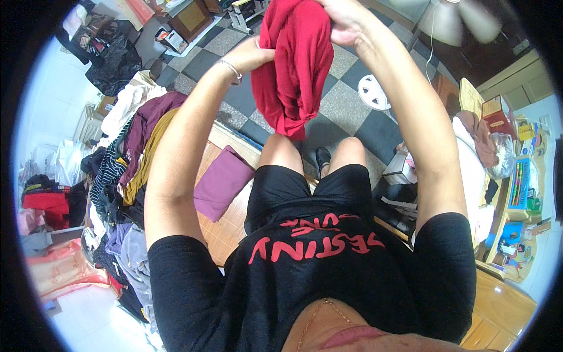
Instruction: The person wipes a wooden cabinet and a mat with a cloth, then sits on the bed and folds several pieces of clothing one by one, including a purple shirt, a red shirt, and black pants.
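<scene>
A red cloth garment (294, 66) hangs in loose folds in front of me, its lower end just above my knees. My left hand (251, 55) grips its side edge, the thumb lying over the fabric and the other fingers hidden. At the top, my right hand (345, 22) holds the garment's upper right edge; its fingertips are partly cut off by the frame. Beside my thigh, a folded purple cloth (224, 182) lies flat on a wooden surface (220, 237).
A heap of mixed clothes (132, 145) rises at my left. A white plastic stool (374, 92) stands on the checkered floor (343, 105). A white box (400, 169) is near my right knee. At upper right is a fan (444, 22); shelves (506, 211) with small items line the right.
</scene>
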Motion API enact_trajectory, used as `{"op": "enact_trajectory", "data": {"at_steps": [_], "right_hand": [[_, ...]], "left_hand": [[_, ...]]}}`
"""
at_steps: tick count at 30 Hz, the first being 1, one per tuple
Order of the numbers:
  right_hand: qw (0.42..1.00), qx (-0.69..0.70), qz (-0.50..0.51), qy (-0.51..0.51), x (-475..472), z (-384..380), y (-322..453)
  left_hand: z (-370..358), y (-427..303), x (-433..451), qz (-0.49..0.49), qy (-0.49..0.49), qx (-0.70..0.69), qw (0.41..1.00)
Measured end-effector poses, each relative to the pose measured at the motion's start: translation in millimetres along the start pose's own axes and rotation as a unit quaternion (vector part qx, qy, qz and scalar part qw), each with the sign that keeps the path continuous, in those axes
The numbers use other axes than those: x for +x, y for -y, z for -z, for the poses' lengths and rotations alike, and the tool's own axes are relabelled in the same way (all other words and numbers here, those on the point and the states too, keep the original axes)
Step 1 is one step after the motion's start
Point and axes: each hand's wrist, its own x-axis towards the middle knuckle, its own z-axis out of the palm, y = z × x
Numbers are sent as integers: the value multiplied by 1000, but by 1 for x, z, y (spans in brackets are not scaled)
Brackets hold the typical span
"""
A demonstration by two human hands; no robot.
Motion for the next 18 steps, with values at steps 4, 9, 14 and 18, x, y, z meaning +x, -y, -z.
{"op": "enact_trajectory", "data": {"at_steps": [4,9,14,18], "right_hand": [[997,-28,50,-50,7,17,15],[736,-651,112,-146,10,206,-6],[845,-527,-22,91,-33,114,-66],[826,-561,-45,47,-22,132,-114]], "left_hand": [[-43,6,-6,-35,25,-96,994],[-32,-26,15,72,-27,-438,896],[-30,-31,26,93,0,-455,886],[-46,-45,37,91,24,-452,887]]}}
